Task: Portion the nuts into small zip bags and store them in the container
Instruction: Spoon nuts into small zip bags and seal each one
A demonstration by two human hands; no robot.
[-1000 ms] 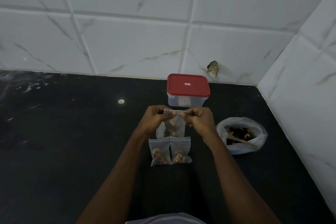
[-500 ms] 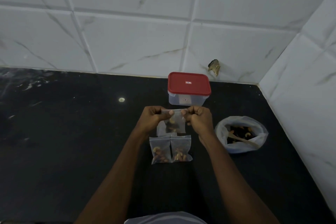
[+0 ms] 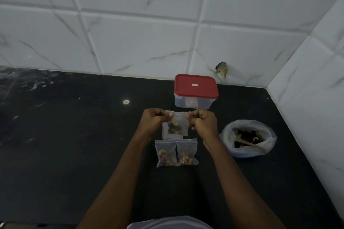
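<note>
A small clear zip bag (image 3: 177, 124) with nuts in its bottom hangs above the black counter. My left hand (image 3: 153, 121) pinches its top left corner and my right hand (image 3: 202, 121) pinches its top right corner. Two filled zip bags lie flat side by side just below: one on the left (image 3: 165, 152), one on the right (image 3: 186, 151). Another clear bag (image 3: 164, 134) lies partly hidden behind the held one. The clear container with a red lid (image 3: 195, 90) stands shut behind my hands. A white plastic bag of nuts (image 3: 248, 138) sits open at the right.
A wooden spoon (image 3: 249, 144) lies inside the white nut bag. White marble-look tiled walls close the back and right side. The black counter (image 3: 74, 135) stretches to the left. A chipped hole (image 3: 221, 70) marks the back wall.
My hands have stayed in place on the bag's top edge, fingers shifting slightly along it. The other bags and container have not moved.
</note>
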